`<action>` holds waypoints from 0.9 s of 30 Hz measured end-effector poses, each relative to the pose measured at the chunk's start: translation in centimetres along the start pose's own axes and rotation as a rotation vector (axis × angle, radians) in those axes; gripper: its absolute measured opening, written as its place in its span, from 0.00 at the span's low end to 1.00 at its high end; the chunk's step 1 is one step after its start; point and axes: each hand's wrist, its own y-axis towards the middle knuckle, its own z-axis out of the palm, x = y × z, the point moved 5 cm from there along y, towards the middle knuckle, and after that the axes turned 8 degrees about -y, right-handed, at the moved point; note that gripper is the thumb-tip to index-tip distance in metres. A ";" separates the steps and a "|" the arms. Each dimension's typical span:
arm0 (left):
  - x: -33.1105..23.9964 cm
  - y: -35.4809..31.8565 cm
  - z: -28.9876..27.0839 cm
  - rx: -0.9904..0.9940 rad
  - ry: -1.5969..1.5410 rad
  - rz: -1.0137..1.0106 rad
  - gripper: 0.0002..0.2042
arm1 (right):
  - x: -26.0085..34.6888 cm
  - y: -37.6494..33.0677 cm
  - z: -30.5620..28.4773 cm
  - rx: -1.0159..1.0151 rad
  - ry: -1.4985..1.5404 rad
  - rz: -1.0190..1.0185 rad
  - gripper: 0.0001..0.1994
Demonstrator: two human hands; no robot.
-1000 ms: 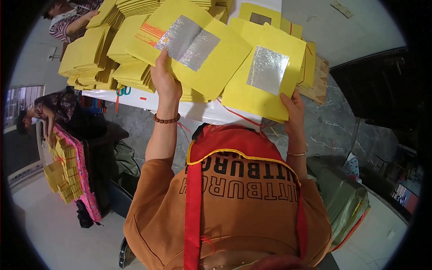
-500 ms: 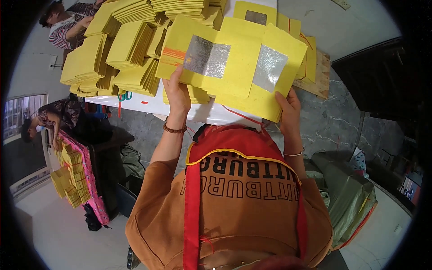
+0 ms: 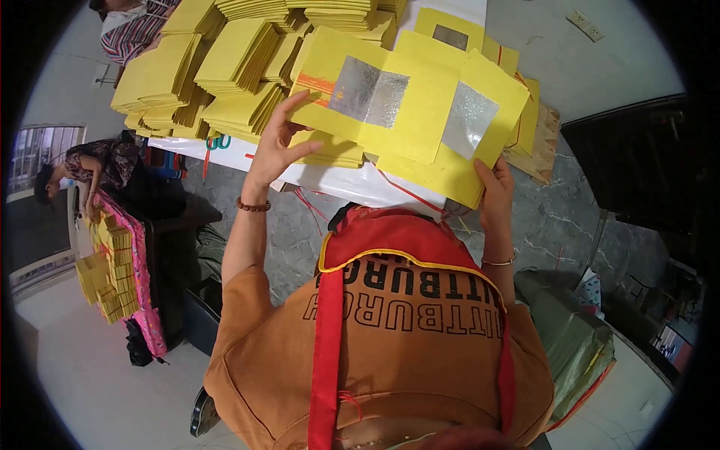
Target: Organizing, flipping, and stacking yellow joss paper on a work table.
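Above the table, left hand (image 3: 274,146) and right hand (image 3: 495,191), both raised, apparently grip yellow sheets (image 3: 420,112).

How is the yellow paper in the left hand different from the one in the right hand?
The left-hand sheet shows an orange stripe beside its silver square; the right-hand sheet shows none. The left-hand sheet lies on top, overlapping the right-hand sheet. The left hand has its fingers spread at its sheet's edge, while the right hand grips the bottom corner of its sheet. Both are yellow paper with a shiny silver foil patch.
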 end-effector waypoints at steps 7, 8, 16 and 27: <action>-1.8 -0.5 -0.5 -0.009 0.771 0.229 0.25 | -0.1 0.0 0.1 0.027 0.020 0.005 0.15; -1.8 -0.5 -0.5 -0.030 0.940 0.207 0.21 | 0.0 0.1 0.1 0.026 0.028 0.011 0.15; -7.1 0.1 1.7 -0.124 1.175 0.644 0.10 | 0.0 0.1 0.0 0.013 0.004 0.003 0.14; -9.5 3.8 5.4 -0.225 0.724 0.968 0.16 | 0.0 0.0 0.1 0.002 0.025 0.028 0.14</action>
